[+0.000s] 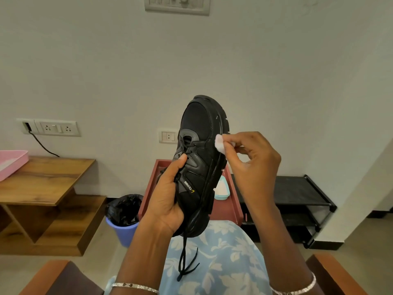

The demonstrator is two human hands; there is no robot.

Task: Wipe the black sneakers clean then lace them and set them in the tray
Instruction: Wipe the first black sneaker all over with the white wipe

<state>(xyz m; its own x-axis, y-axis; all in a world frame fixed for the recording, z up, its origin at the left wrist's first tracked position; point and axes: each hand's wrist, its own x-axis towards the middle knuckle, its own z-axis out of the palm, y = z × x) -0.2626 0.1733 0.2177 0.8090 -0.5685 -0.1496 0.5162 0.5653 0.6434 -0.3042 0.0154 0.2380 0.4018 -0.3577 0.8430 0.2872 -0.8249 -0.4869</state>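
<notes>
Head view: cotton pad (220, 143) at sneaker (200, 128) sole edge (right hand (255, 165), midair)

We see a pale wall (276, 60) with socket plates (57, 128). On our left stands a wooden table (42, 177); a blue bin (121, 233) lined with a black bag (125, 207) sits on the beige floor (102, 262); a black shelf rack (297, 201) stands at right against the wall.
</notes>
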